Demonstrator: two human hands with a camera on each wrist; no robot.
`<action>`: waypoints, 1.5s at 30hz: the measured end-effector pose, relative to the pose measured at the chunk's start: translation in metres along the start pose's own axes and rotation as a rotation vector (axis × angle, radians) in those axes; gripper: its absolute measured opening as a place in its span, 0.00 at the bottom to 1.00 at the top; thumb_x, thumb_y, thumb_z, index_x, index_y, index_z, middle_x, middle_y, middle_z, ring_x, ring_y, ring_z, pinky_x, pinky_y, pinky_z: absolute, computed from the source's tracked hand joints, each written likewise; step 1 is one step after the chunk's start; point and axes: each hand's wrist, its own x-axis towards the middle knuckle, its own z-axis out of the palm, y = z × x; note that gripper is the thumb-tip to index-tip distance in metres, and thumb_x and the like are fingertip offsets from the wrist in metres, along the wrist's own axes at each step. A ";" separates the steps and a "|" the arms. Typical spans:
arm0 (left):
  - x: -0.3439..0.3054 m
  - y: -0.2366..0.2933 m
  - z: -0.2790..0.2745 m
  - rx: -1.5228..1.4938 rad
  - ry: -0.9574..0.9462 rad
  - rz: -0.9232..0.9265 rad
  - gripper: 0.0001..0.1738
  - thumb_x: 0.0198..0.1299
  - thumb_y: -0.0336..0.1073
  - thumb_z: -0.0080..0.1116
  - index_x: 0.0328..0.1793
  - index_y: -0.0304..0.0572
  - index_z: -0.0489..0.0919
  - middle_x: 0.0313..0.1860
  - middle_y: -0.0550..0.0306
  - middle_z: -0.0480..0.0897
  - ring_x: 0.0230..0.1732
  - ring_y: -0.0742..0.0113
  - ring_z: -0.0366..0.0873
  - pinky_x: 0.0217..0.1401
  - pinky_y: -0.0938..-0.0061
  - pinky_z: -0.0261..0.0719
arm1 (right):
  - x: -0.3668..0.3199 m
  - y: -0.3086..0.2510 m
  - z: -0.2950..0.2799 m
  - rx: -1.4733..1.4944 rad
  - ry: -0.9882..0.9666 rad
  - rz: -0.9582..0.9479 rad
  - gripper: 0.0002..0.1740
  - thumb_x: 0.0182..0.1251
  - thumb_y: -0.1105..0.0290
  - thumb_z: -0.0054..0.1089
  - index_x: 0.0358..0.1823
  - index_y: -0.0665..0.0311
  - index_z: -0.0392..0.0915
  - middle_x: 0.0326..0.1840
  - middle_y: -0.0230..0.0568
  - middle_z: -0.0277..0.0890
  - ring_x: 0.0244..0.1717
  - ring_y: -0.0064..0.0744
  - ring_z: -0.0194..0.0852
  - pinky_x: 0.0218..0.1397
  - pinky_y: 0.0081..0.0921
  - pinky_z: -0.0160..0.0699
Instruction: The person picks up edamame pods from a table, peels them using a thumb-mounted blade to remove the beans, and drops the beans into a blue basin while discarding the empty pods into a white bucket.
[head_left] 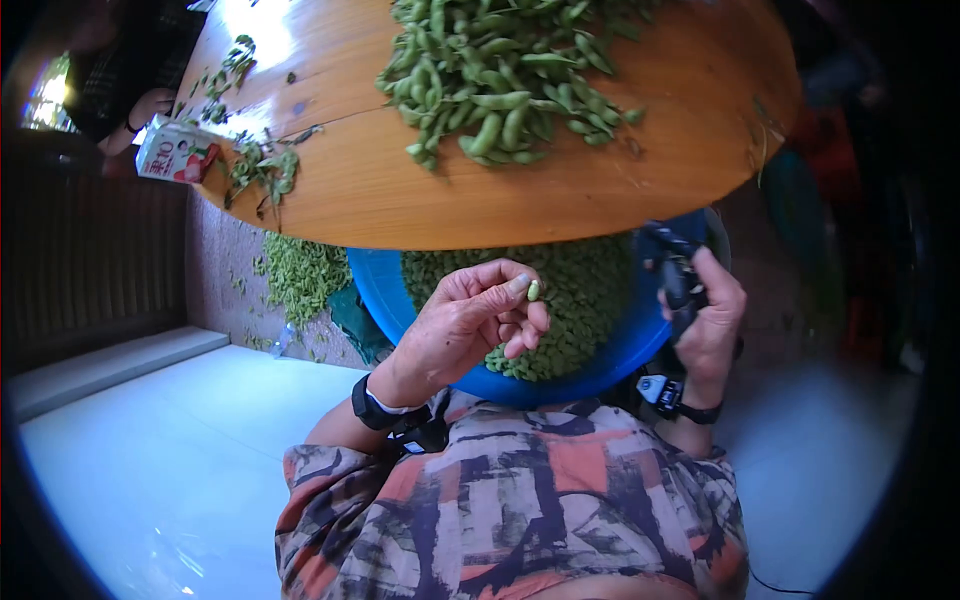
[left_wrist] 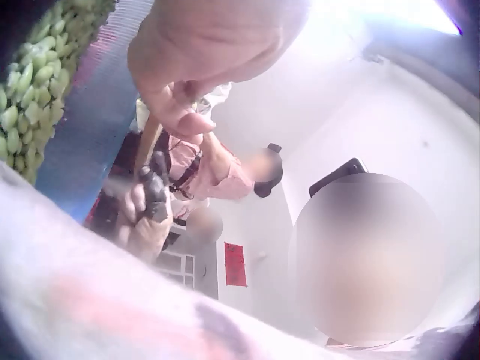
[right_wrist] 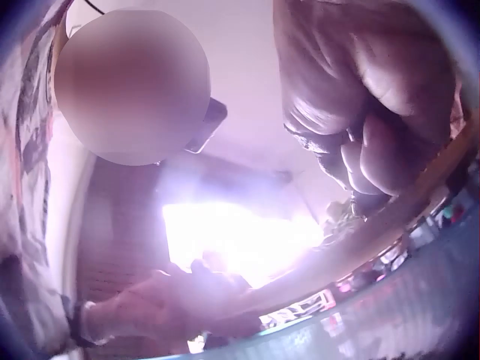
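Note:
My left hand (head_left: 465,325) (left_wrist: 217,37) pinches a small green bean (head_left: 534,291) between thumb and forefinger, above a blue basin (head_left: 372,300) full of green beans (head_left: 580,320). At the basin's right side, my right hand (head_left: 712,320) (right_wrist: 367,97) grips a black tool (head_left: 678,285) (left_wrist: 155,193), its fingers curled round it. What kind of tool it is I cannot tell. The two hands are apart. A large heap of green pods (head_left: 500,95) lies on the wooden table (head_left: 340,205) beyond the basin.
A drink carton (head_left: 172,152) and leafy scraps (head_left: 262,170) are at the table's left edge. More green pods (head_left: 300,275) lie on the floor left of the basin. Another person's hand (head_left: 150,105) shows at the upper left. The table edge overhangs the basin's far side.

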 end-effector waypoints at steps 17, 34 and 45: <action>0.017 -0.014 0.003 0.293 0.004 -0.093 0.10 0.72 0.34 0.51 0.52 0.35 0.75 0.38 0.52 0.84 0.35 0.68 0.83 0.34 0.78 0.79 | -0.012 0.003 0.039 0.011 -0.265 -0.240 0.13 0.47 0.87 0.57 0.37 0.71 0.75 0.33 0.48 0.68 0.31 0.50 0.73 0.33 0.35 0.72; 0.020 -0.014 0.006 0.375 -0.059 0.040 0.08 0.65 0.27 0.60 0.49 0.36 0.78 0.39 0.56 0.84 0.39 0.72 0.82 0.40 0.77 0.82 | -0.015 0.007 0.038 0.190 -0.202 -0.023 0.22 0.57 0.81 0.63 0.55 0.63 0.81 0.36 0.39 0.83 0.36 0.26 0.82 0.43 0.23 0.78; 0.030 -0.024 0.023 0.826 -0.019 0.149 0.19 0.67 0.27 0.57 0.62 0.32 0.70 0.41 0.53 0.85 0.39 0.73 0.82 0.41 0.76 0.84 | -0.014 0.019 0.017 -0.153 0.053 -0.176 0.19 0.49 0.79 0.55 0.46 0.73 0.77 0.39 0.50 0.75 0.41 0.48 0.78 0.48 0.29 0.75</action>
